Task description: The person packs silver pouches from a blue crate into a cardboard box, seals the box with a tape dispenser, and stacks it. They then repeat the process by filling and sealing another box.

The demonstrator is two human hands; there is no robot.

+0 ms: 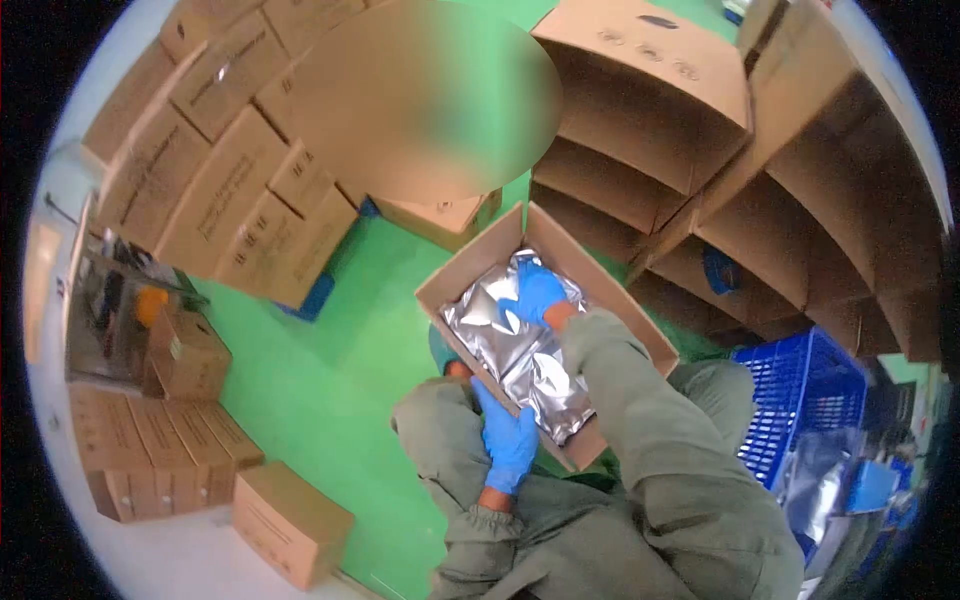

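Observation:
An open cardboard box (625,335) is tilted in front of my lap, with shiny silver foil pouches (515,350) lying inside. My right hand (537,292), in a blue glove, reaches into the box and rests on the foil near its far end. Its thumb is spread from the other fingers, whose tips are partly hidden. Also blue-gloved, my left hand (510,445) grips the near left side of the box, its fingers along the outer wall.
Stacked cartons (230,190) stand at the upper left, and more cartons (160,450) at the lower left. Large open cardboard compartments (720,190) fill the right. A blue plastic basket (800,390) holding a silver pouch (815,480) is beside my right leg. The floor (370,330) is green.

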